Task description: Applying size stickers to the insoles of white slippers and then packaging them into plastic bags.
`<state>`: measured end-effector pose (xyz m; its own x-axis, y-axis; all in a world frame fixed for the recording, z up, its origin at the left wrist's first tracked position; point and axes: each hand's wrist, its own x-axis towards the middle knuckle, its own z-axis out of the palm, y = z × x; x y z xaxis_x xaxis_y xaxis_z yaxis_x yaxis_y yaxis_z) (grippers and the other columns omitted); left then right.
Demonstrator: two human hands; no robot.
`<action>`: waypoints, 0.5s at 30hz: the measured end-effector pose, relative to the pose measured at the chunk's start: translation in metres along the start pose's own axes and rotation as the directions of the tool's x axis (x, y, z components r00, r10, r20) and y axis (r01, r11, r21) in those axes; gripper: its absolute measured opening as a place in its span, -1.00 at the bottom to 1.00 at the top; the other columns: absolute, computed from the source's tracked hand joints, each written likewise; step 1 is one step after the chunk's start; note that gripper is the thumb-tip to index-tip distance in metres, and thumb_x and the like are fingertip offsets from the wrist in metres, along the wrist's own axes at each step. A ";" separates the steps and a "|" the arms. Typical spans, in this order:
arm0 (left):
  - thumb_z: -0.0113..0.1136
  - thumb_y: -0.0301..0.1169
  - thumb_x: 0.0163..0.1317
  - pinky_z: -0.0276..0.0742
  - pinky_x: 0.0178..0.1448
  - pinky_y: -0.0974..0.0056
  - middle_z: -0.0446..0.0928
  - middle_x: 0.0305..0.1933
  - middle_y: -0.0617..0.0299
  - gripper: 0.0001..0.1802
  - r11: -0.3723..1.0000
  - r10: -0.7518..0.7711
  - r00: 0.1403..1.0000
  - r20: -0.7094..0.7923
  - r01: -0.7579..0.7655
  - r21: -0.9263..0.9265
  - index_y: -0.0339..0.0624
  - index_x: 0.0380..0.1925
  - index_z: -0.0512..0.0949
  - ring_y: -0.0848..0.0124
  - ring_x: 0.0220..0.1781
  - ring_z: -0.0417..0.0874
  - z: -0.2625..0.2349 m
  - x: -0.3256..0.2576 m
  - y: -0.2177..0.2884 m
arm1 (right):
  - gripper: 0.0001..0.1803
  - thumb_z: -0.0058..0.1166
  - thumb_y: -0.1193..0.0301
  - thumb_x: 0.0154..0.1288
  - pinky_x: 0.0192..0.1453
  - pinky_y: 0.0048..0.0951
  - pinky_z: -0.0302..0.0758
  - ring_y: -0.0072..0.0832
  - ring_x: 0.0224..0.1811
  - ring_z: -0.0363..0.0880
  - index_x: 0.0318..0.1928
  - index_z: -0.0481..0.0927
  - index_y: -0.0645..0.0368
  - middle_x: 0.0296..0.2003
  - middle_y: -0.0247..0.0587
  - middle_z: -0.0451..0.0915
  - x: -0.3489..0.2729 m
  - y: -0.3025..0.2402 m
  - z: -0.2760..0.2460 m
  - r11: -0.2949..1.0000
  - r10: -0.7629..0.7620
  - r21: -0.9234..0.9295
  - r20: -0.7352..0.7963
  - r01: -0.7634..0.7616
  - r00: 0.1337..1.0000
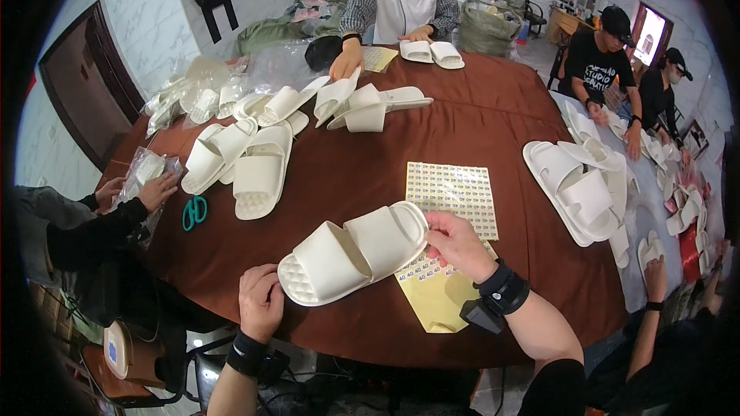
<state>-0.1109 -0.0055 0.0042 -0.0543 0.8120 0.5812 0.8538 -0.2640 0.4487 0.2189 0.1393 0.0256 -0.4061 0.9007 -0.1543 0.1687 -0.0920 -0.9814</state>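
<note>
Two white slippers (325, 262) lie overlapped end to end at the front of the brown-covered table, straps up, the textured footbed showing at the left end. The thumb and fingers of my right hand (461, 246) are closed on the right end of the pair. Curled fingers close my left hand (260, 305) right beside the left end; whether it touches the slipper or holds something small is hidden. Beyond my right hand is a sheet of small printed stickers (453, 189), and a yellow-backed sticker sheet (435, 302) lies partly under my right wrist.
More white slippers (264, 166) cover the table's left and far side; another stack (582, 189) lies at the right. Teal scissors (194, 213) rest near a co-worker's hands (156, 191) and a plastic bag. Across the table a person (405, 4) handles slippers. Others work at a right-hand table.
</note>
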 end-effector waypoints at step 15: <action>0.14 -0.65 -0.02 0.43 0.06 0.10 0.60 -0.15 0.06 -0.81 0.999 -0.017 1.000 0.015 0.016 0.044 -0.30 -0.34 0.58 0.07 -0.07 0.57 0.000 0.000 0.001 | -0.68 -0.02 0.49 0.35 -0.53 -0.68 0.42 -0.73 -0.48 0.48 0.09 0.50 0.28 -0.33 -0.37 0.57 0.000 0.000 0.003 0.999 0.032 -0.040 -0.029 -0.034 0.999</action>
<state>-0.1097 -0.0059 0.0046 -0.0610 0.8242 0.5630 0.8748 -0.2274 0.4277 0.2162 0.1376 0.0256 -0.3739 0.9093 -0.1826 0.2184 -0.1050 -0.9702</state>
